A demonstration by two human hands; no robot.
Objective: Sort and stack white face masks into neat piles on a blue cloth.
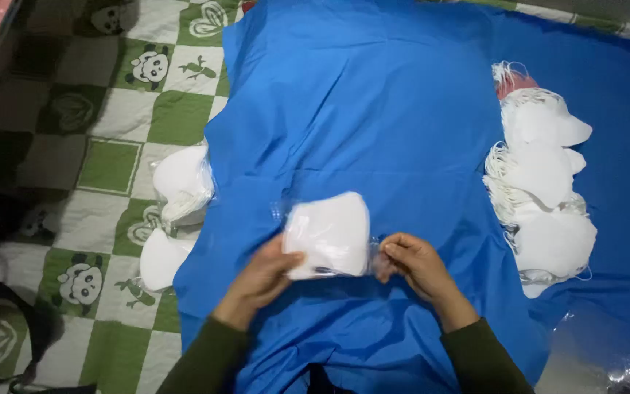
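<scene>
Head view: left hand (262,276) and right hand (411,261) pinch a bagged mask (329,233) at opposite ends, keeping the bag taut over blue cloth (373,109).

Blue cloth (395,109) covers most of the frame, spread over a green-and-white checked blanket with panda prints (111,117) that shows along the left side. Heap of loose white masks with ear loops (545,182) sits right of centre on the cloth; a few bagged white masks (176,197) lie at its left edge, partly on the blanket. Dark strap or bag (9,328) at lower left, crumpled clear plastic (607,357) in the lower right corner.
</scene>
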